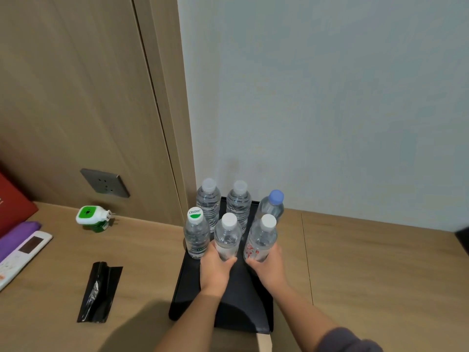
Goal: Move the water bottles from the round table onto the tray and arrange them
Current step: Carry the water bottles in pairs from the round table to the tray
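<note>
Currently, six clear plastic water bottles stand upright on the rectangular black tray (193,288). Left hand (215,269) is clamped on the white-capped middle front bottle (227,237); right hand (269,268) is clamped on the white-capped, red-printed front-right bottle (261,240).

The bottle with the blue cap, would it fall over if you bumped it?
Probably quite easily: the bottle with the blue cap is tall, narrow and standing upright near the tray edge. Being round, it would likely roll. It looks full, so fairly heavy.
</note>
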A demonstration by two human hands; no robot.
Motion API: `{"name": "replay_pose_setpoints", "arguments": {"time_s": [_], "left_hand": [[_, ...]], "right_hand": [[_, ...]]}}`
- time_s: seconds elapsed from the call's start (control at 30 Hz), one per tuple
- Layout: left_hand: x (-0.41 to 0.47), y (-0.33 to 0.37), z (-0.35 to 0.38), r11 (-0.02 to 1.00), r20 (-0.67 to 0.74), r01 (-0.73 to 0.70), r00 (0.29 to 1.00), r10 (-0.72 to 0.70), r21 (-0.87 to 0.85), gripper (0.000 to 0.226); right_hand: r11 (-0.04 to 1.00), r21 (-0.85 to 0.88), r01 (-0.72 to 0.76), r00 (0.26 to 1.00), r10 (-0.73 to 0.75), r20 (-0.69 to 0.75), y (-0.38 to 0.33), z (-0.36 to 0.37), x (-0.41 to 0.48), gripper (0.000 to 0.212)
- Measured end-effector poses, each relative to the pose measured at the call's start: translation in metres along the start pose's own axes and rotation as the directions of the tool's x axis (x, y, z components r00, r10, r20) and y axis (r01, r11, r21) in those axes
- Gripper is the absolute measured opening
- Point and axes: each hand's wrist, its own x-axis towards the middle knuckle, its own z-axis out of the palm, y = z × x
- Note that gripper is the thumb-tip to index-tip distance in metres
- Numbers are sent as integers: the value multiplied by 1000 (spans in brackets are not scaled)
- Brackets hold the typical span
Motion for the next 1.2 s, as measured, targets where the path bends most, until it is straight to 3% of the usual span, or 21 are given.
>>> {"name": "replay_pose_setpoints", "arguments": {"time_s": [0.3,0.4,0.5,0.57,0.67,0.8,0.97,1.2], "left_hand": [[0,1,5,1000,-9,13,1000,-13,-5,56],[-7,-6,3,998,-1,19,1000,-19,60,62],[-16,-17,-3,970,4,-6,1000,5,242,73],[-24,-27,-9,908,19,-85,996,85,410,73],[-33,-36,-18,641,110,-172,985,136,748,85],[-52,-33,-17,419,147,-165,986,75,893,97],[-88,-16,0,331,191,-231,970,151,915,97],[-170,19,48,317,318,-408,900,298,856,92]], "right_hand": [[999,50,-6,998,2,67,2,-4,2,67],[997,-70,18,997,-13,73,6,-12,-1,69],[953,-293,73,995,-50,86,11,-27,-7,77],[859,-501,104,992,-50,119,16,-37,-14,87],[696,-707,121,985,2,171,23,-49,-28,93],[520,-832,195,977,-31,209,33,-64,-55,90],[449,-871,198,980,-72,185,48,-91,-95,84],[484,-871,81,995,-89,43,77,-163,-161,81]]}}
